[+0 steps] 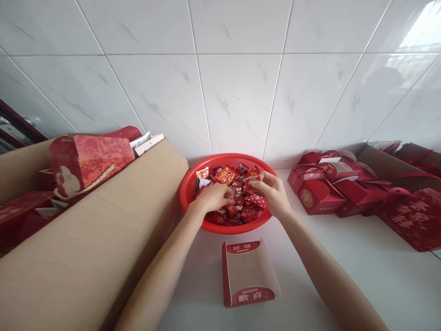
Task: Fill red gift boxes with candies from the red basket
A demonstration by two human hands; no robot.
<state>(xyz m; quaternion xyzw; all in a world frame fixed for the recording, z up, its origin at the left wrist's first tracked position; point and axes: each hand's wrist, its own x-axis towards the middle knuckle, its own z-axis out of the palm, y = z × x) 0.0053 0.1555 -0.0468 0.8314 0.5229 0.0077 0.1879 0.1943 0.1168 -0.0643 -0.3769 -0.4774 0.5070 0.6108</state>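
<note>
A round red plastic basket [184, 193] stands against the wall, filled with small wrapped candies [237, 189], mostly in red packets. My left hand [217, 197] reaches over its left side, fingers curled down among the candies; whatever they grip is hidden. At the right side, my right hand [272, 192] pinches a small red wrapped candy [252, 183] between thumb and fingers, just above the pile. In front of the basket, between my forearms, lies an unfolded red gift box [246, 271] with its flaps up and nothing inside.
On the left, a large cardboard carton [113, 220] holds red gift bags [103, 158] with rope handles. Several folded red gift boxes [322, 196] cluster on the right, beside another carton [391, 161]. A white tiled wall [237, 101] rises behind the white countertop [310, 257].
</note>
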